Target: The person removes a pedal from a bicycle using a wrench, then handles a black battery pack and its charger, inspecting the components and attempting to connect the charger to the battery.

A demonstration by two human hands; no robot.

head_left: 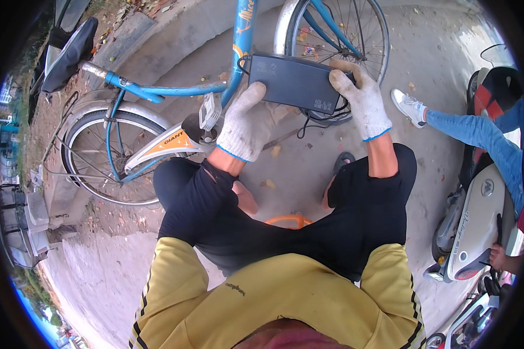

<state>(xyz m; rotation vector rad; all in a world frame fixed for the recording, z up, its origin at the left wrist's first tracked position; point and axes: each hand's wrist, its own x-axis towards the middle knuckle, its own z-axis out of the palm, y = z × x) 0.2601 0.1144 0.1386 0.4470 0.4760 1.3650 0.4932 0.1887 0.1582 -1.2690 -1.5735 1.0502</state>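
Note:
Between my two hands is a dark rectangular charger box (297, 81) with black cable (306, 125) looped at its right end and a thin wire at its left end. My left hand (247, 125), in a white knit glove, grips the box's left end with the thumb on top. Also gloved, my right hand (364, 102) clasps the right end, its thumb pressed on the upper face. Fingers under the box are hidden. Just beyond the box stands a blue bicycle (186, 89), and its white pedal (209, 110) is close to my left wrist.
The bicycle's front wheel (343, 29) is beyond my hands, its rear wheel (117, 154) to the left. A concrete curb (128, 46) runs behind it. On the right, a person in jeans (477, 131) is beside a pale scooter (483, 218). Something orange (291, 220) shows below me.

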